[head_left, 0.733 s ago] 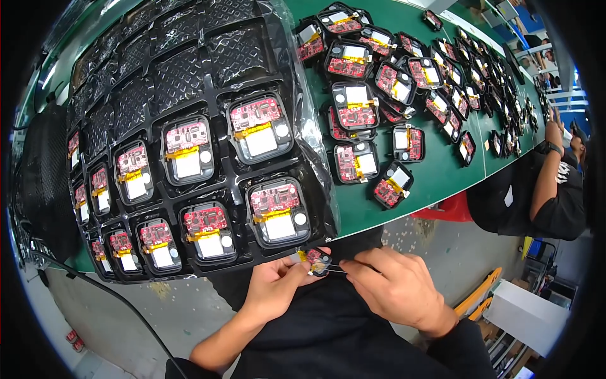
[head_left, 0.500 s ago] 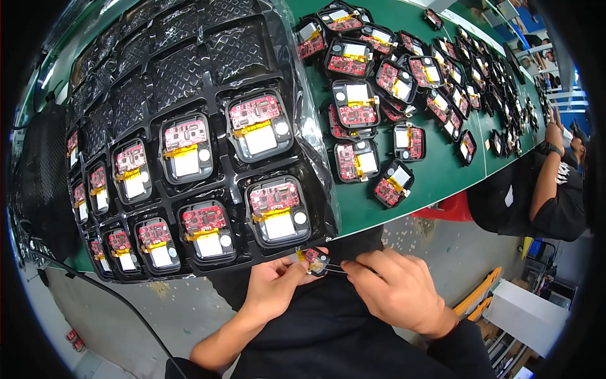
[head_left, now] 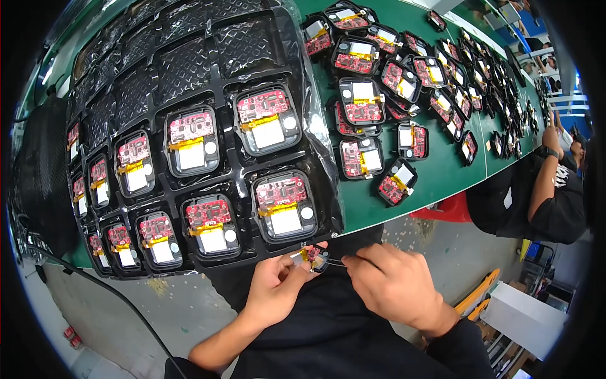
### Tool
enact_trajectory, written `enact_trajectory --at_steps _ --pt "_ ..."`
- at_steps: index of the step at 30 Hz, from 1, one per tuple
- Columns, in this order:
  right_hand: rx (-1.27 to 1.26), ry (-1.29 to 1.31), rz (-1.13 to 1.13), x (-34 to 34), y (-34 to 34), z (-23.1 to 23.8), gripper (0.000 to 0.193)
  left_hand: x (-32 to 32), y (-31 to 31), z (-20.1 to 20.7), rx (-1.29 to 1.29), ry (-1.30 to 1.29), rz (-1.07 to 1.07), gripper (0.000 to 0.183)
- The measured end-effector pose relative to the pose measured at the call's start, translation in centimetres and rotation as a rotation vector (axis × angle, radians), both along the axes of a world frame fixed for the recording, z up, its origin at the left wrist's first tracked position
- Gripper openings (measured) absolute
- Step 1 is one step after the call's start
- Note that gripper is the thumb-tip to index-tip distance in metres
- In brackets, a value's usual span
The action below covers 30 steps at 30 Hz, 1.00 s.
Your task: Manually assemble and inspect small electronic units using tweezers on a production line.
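My left hand (head_left: 276, 287) is closed on the edge of a small black device housing (head_left: 315, 258) with a red circuit board and a yellow strip, held just beyond the tray's front edge. My right hand (head_left: 399, 289) pinches a pair of thin metal tweezers (head_left: 336, 261). Their tips reach the right side of the board; whether they grip any part is too small to tell. Above my hands lies a black plastic tray (head_left: 245, 45). Its two nearest rows hold similar housings (head_left: 284, 206), each with a red board, yellow strip and white block.
More such housings (head_left: 361, 101) lie heaped on the green table (head_left: 435, 180) to the right. A black cable (head_left: 120, 295) hangs at the lower left. Another person (head_left: 536, 189) sits at the far right, near a red stool (head_left: 445, 210). A white box (head_left: 527, 316) stands below.
The tray and heaped housings have shifted slightly in the picture. My hands keep nearly the same pose, with the housing and tweezers still held together.
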State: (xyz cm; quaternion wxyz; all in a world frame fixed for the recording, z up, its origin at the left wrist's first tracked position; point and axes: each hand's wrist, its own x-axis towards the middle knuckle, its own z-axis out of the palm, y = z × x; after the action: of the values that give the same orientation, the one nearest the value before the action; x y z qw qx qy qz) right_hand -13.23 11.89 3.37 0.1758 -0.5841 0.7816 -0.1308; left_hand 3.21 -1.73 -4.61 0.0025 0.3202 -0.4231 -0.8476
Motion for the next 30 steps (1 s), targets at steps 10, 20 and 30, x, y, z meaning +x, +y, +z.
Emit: enact_trajectory --at_steps 10,20,30 --pt "-0.078 -0.491 0.018 -2.9 0.8 -3.5 0.015 0.8 -0.4 -0.3 0.025 0.072 -0.018 0.027" --pt "-0.191 0.057 0.127 -0.7 0.7 -2.3 0.023 0.6 -0.3 0.3 0.025 0.066 0.031 0.030" --pt "-0.151 0.039 -0.005 -0.3 0.6 -1.6 0.025 0.4 0.3 0.1 0.002 0.051 0.098 0.031"
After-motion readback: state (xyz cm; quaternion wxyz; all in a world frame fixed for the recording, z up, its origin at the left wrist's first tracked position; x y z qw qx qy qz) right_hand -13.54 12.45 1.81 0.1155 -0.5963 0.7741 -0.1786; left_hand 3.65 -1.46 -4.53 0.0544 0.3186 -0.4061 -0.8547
